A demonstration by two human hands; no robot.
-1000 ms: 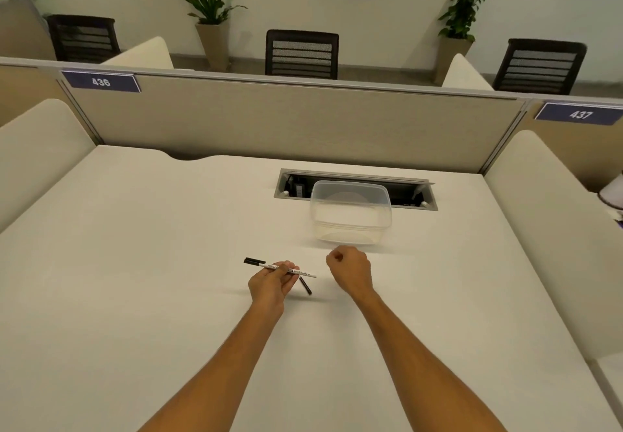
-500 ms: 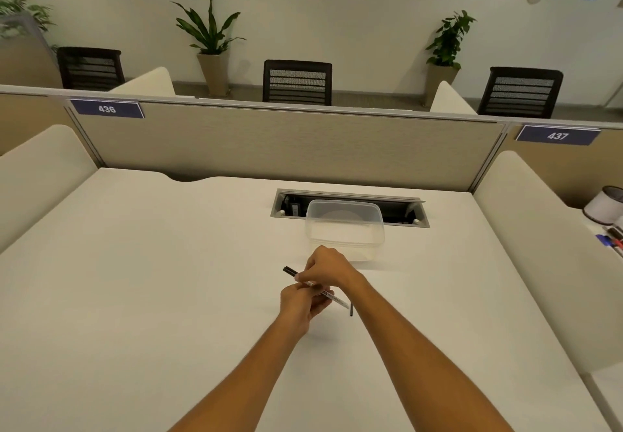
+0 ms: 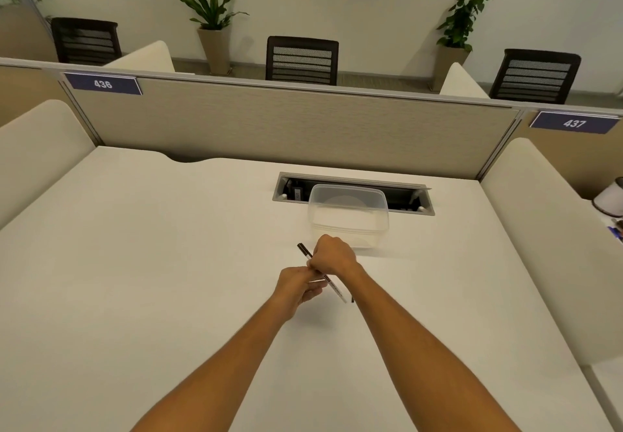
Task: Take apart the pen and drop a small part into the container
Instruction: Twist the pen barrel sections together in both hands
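Note:
A thin pen (image 3: 333, 288) with a white barrel and black far end slants across the middle of the white desk (image 3: 151, 263). My left hand (image 3: 296, 288) grips its middle from below. My right hand (image 3: 333, 258) is closed over the pen just beyond, fingers wrapped around the barrel. The black end sticks out up-left of my right hand. A small black part (image 3: 352, 299), likely the cap, lies on the desk beside my right wrist, mostly hidden. A clear plastic container (image 3: 349, 214) stands open just beyond my hands.
A cable slot (image 3: 408, 199) is cut into the desk behind the container. Beige partitions (image 3: 286, 128) wall the desk at the back and sides. A white cup (image 3: 610, 197) stands on the neighbouring desk at the right.
My right hand moved from beside the pen onto it and now grips the barrel. The pen turned from nearly level to slanting. The camera view shifted.

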